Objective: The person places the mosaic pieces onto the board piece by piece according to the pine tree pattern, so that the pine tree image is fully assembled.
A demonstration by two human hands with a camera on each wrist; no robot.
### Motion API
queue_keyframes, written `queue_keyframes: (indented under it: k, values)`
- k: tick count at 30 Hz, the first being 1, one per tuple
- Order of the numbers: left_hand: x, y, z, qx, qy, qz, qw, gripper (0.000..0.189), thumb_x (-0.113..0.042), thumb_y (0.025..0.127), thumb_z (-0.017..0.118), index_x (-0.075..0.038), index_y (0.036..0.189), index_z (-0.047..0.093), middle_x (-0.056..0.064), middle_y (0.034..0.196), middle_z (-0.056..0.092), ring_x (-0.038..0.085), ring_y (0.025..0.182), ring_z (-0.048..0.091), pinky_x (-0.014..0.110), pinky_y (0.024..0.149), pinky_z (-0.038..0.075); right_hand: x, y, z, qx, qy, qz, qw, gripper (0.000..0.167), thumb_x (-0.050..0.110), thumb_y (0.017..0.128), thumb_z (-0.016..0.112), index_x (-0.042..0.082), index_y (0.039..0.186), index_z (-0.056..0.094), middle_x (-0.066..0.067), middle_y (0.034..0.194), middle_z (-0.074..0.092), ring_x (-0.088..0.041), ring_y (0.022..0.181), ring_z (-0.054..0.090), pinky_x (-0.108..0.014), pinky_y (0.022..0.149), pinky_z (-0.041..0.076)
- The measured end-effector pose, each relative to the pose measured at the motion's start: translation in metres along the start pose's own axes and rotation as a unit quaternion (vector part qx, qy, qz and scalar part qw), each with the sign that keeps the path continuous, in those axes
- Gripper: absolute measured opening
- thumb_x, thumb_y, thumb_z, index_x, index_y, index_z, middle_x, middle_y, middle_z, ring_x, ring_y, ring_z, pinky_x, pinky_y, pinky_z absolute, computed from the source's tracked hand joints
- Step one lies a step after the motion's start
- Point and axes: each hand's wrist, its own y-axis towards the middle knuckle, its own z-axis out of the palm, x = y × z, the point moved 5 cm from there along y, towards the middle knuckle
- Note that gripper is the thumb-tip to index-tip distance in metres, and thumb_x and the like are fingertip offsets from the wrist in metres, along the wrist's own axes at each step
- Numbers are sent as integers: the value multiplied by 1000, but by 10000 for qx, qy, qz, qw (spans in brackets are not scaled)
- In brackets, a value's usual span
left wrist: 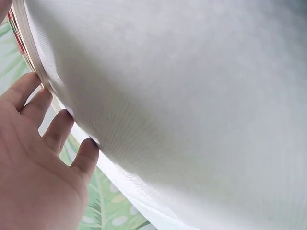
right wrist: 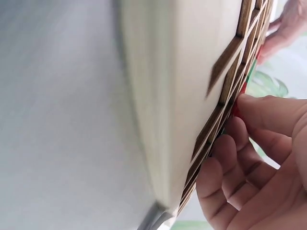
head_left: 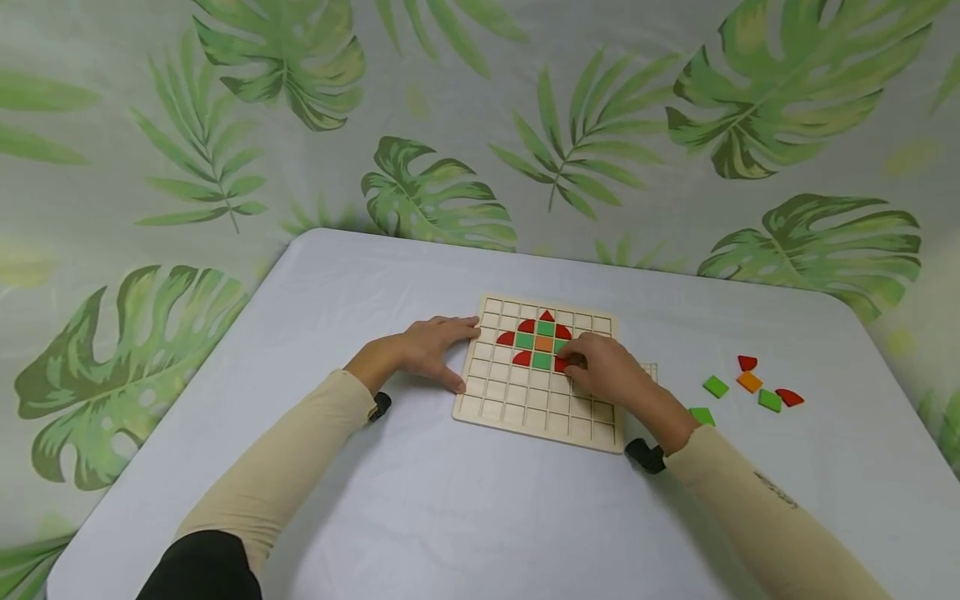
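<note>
A pale wooden grid board [head_left: 495,408] lies on the white table. Near its top middle, green and red tiles surround an orange square tile [head_left: 544,342], with a red triangle tile [head_left: 547,316] above. My left hand [head_left: 435,346] touches the board's left edge, thumb and fingers spread; the left wrist view shows its fingertips along that edge. Over the board's right half, my right hand [head_left: 611,367] pinches a red tile [head_left: 560,365] at the grid between thumb and curled index finger. The fingers hide much of that tile and the squares below them.
Right of the board lie loose tiles: a red one [head_left: 747,363], an orange square [head_left: 749,382], a green square [head_left: 716,386] and several others. A small gridded piece [head_left: 651,369] shows partly behind my right hand. Leaf-patterned cloth [head_left: 438,196] hangs behind the table.
</note>
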Motion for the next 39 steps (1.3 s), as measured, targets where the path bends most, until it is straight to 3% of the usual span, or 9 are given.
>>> queue_keyframes:
  k: [9,15,21,27,33,35,39]
  values:
    - [-1,0,0,10,-7,-5,10000,95,-47,78,79,-22,157,32,-8,169,14,27,155,18,55,122,21,2,2,0,38,103,193,9998,23,11,91,67,3,112,73,-10,102,70,-22,91,63,-39,81,54]
    - [-3,1,1,22,-27,-14,10000,95,-47,78,80,-23,156,32,-8,168,15,26,155,18,54,123,21,0,-3,-3,23,119,49,9999,23,12,92,67,4,114,72,-9,100,70,-21,88,61,-37,78,53]
    - [-4,-2,0,32,-18,-38,10000,95,-46,79,80,-21,156,32,-6,169,15,28,155,19,55,122,22,-11,-18,-30,-373,-52,90,9993,22,16,95,65,8,114,72,-6,95,68,-19,79,53,-29,68,44]
    - [-4,-3,-2,25,-48,-29,10000,95,-46,79,79,-20,156,32,-6,169,15,28,155,19,56,122,21,-39,-47,-71,-610,-212,139,9978,23,15,96,64,3,114,71,-11,99,70,-19,76,52,-29,63,43]
    - [-4,-2,-2,39,-65,-32,10000,95,-46,79,79,-21,157,31,-6,169,15,28,155,18,55,123,21,-80,-79,-96,-847,-318,236,9956,22,15,96,64,2,112,71,-14,100,70,-19,79,55,-29,62,44]
    - [-4,-2,-3,25,-40,-20,10000,95,-46,79,79,-21,157,31,-6,169,15,29,154,19,55,122,21,-94,-88,-103,-985,-289,337,9941,21,16,96,64,3,111,71,-14,100,70,-14,77,55,-27,59,44]
    - [-4,-1,-1,58,-38,-6,10000,95,-46,79,79,-21,157,31,-6,169,14,29,154,19,56,122,22,-119,-107,-114,-1214,-166,521,9911,21,18,97,63,5,110,71,-15,100,71,9,74,47,-24,55,43]
